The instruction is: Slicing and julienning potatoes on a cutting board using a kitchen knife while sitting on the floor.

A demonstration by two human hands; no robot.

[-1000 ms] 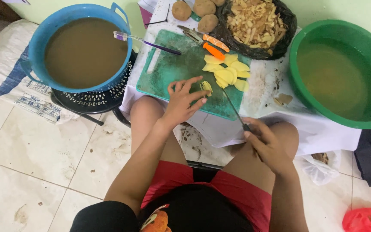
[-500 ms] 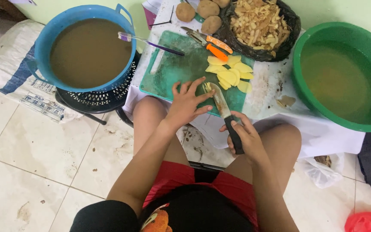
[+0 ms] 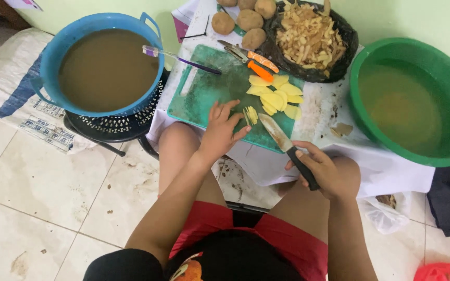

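Near the cutting board's front edge, left hand pins potato strips; right hand grips the knife. Slices wait uncut; whole potatoes remain unpeeled.

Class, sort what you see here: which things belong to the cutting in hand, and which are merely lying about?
In use: left hand on the small stack of potato slices; right hand holding the knife; green cutting board.

Lying about: toothbrush, orange peeler, blue tub, green basin, bag of peelings.

L hand flat, fingers spread; R hand fisted, forearms angled inward.
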